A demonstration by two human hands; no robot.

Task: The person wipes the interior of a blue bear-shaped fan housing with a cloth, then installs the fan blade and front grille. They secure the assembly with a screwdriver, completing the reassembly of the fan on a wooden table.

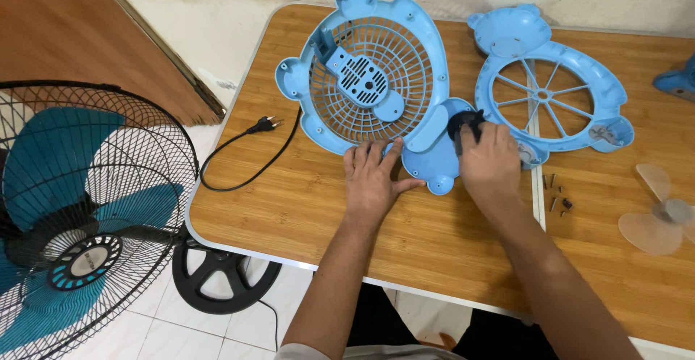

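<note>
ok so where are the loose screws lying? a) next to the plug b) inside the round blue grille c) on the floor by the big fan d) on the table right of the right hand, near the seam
d: the loose screws lie on the wooden table, just right of the right hand, below the open blue frame.

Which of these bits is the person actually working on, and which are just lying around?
In hand:
- blue fan housing, left hand flat on its rim
- black part, gripped by right hand

Lying about:
- blue front grille
- loose screws
- clear fan blade
- black plug
- standing fan on the floor
</note>
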